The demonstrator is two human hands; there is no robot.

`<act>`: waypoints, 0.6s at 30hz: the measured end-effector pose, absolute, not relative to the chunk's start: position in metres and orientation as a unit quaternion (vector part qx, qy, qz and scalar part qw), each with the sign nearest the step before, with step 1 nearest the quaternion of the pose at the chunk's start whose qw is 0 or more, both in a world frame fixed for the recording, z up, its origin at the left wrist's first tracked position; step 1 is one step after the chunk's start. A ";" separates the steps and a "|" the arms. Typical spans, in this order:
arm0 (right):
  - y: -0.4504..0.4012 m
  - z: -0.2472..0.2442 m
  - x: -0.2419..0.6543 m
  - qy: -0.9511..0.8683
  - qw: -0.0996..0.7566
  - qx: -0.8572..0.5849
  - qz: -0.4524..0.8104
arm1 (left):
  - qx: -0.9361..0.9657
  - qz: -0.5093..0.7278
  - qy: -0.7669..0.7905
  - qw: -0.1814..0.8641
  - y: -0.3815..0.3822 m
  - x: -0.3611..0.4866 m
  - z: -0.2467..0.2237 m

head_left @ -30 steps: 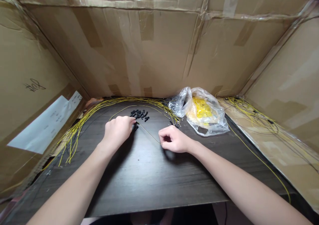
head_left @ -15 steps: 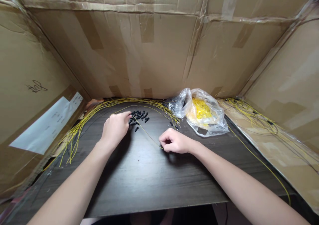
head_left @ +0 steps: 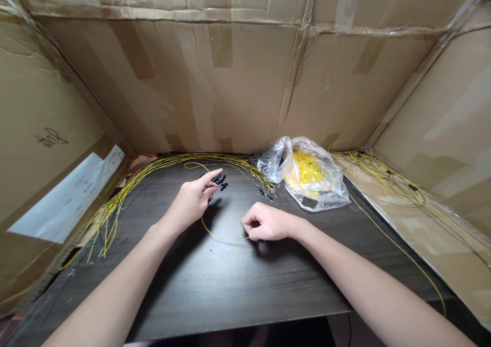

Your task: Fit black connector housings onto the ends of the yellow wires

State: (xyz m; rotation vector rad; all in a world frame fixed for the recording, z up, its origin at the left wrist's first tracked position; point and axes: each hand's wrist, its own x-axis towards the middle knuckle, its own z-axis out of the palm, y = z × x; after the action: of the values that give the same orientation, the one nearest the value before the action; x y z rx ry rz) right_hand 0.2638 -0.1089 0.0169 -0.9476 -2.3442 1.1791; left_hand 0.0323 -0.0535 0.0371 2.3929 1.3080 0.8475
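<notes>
Right hand [head_left: 266,222], frame center: fingers curled, thumb and forefinger clamped on thin yellow wire [head_left: 208,231], which bowed smoothly toward left hand [head_left: 195,198]. There, forefinger pointed at small black cylindrical pieces [head_left: 224,186]; grip could not be told. Surface [head_left: 230,285] was dark, wood-grained, glossy.

Right hand [head_left: 266,222]: grip pinched on thin yellow wire [head_left: 206,229], low over dark wood-grain worktop [head_left: 230,290]
Left hand [head_left: 192,199]: index finger pointing out, others curled, partly hiding pile of small black cylindrical pieces [head_left: 224,186]; hold on wire unclear
Wire: slack curve between hands
Back edge: long bundle of thin yellow wires [head_left: 169,159], crumpled clear plastic bag [head_left: 334,197], yellow contents [head_left: 307,168]
</notes>
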 end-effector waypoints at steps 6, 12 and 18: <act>-0.110 0.018 0.264 -0.805 0.176 -0.329 0.462 | 0.793 0.335 0.429 0.274 -0.070 0.047 0.046; -0.107 0.010 0.253 -0.757 0.306 -0.425 0.391 | 0.720 0.397 0.389 0.416 -0.075 0.058 0.038; -0.105 0.002 0.243 -0.675 0.380 -0.431 0.463 | 0.684 0.404 0.375 0.478 -0.080 0.065 0.033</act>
State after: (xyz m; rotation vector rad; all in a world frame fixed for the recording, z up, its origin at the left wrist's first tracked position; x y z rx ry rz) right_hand 0.2433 -0.1051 0.0023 -1.1011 -1.7228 1.1813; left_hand 0.0654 -0.0801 0.0330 1.6687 0.9149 0.9869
